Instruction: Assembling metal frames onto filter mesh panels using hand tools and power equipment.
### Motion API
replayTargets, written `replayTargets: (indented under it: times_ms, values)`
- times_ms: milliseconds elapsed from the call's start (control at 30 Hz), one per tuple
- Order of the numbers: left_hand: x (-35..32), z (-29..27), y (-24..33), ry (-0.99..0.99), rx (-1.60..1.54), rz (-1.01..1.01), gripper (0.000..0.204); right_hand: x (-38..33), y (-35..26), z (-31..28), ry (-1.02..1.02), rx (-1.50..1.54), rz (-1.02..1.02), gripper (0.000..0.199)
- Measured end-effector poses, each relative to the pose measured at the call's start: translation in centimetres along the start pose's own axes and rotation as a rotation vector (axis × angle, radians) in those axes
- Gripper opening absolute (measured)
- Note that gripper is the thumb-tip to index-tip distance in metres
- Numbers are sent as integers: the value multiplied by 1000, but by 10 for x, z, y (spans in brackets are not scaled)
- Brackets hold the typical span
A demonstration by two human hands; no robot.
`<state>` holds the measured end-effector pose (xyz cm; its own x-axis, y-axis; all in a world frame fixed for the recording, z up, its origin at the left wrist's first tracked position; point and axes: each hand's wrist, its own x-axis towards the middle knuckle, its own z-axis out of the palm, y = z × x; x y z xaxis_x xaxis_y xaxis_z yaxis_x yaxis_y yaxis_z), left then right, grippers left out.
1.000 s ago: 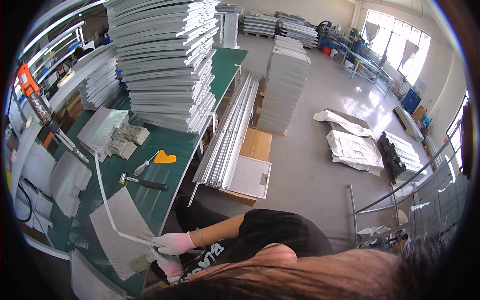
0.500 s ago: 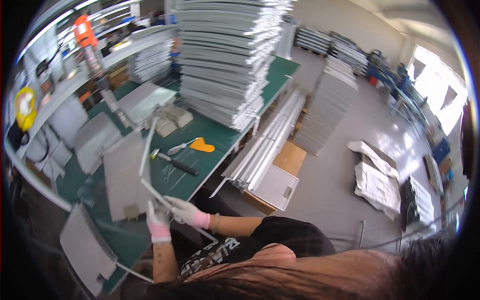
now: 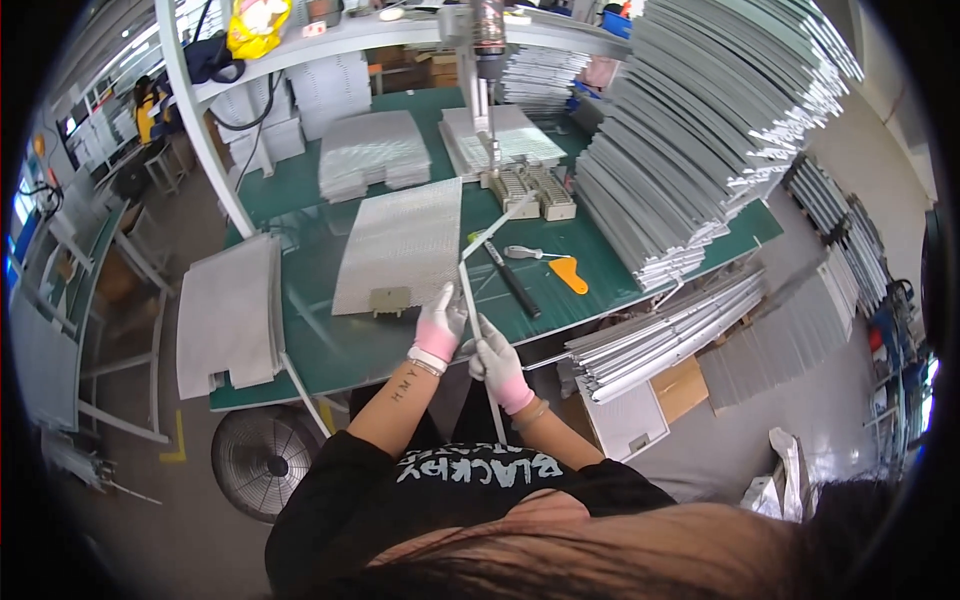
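A thin, pale metal strip with an angled bend runs from the table down between my gloved hands and past my chest. My right hand is closed around its lower part. My left hand lies against the strip just left of it, fingers pressed together; its grip is partly hidden. Beside that hand is a grey mesh panel with a small beige block on its near edge. The strip's far end reaches a ribbed beige block. To the right are a black-handled hammer, a screwdriver and an orange scraper.
A tall stack of grey panels stands on the right of the green table. More panels overhang the left edge, above a floor fan. Long metal profiles lie beyond the right edge. A post tool hangs over the back.
My view has swung left, bringing the fan and left aisle into sight. Both hands stay on the strip beside the mesh panel.
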<state>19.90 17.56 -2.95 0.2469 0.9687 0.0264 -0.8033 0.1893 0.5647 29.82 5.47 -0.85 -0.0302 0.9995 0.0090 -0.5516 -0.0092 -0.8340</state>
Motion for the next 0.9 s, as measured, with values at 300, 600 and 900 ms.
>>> replayTargets:
  times_ms: [300,600,900]
  values:
    - [13,12,-3,179,-128,-56,23,-7,7,5,64,-49,26,52]
    - [19,16,0,272,235,-92,24,-9,11,4,78,-66,29,54]
    - [-15,8,-8,37,93,-236,33,95,-24,-17,122,-691,-55,53]
